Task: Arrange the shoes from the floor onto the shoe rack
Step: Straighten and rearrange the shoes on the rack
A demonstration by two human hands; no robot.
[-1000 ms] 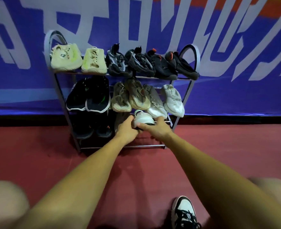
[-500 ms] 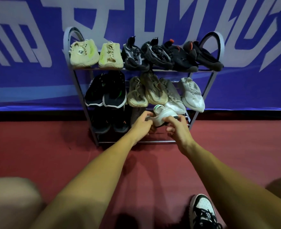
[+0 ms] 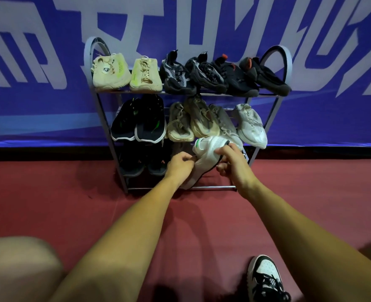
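Observation:
A grey metal shoe rack (image 3: 283, 62) with three shelves stands against the blue banner wall. Its top shelf holds two cream shoes (image 3: 123, 73) and several black shoes (image 3: 221, 75). The middle shelf carries a black pair (image 3: 138, 120), tan shoes (image 3: 191, 120) and a white shoe (image 3: 251, 125). Dark shoes (image 3: 143, 162) sit on the bottom shelf. A white sneaker with a green heel tab (image 3: 208, 153) is tilted at the bottom shelf's right side. My right hand (image 3: 231, 164) grips it from the right and my left hand (image 3: 180, 164) pinches its left edge.
Red floor (image 3: 49, 192) stretches in front of the rack. A black-and-white sneaker on my foot (image 3: 265, 277) is at the lower right, and my knee (image 3: 16, 269) fills the lower left corner.
The white sneaker has tipped more upright at the bottom shelf. My right hand has shifted up over its top while my left stays at its left edge. The camera view has drifted.

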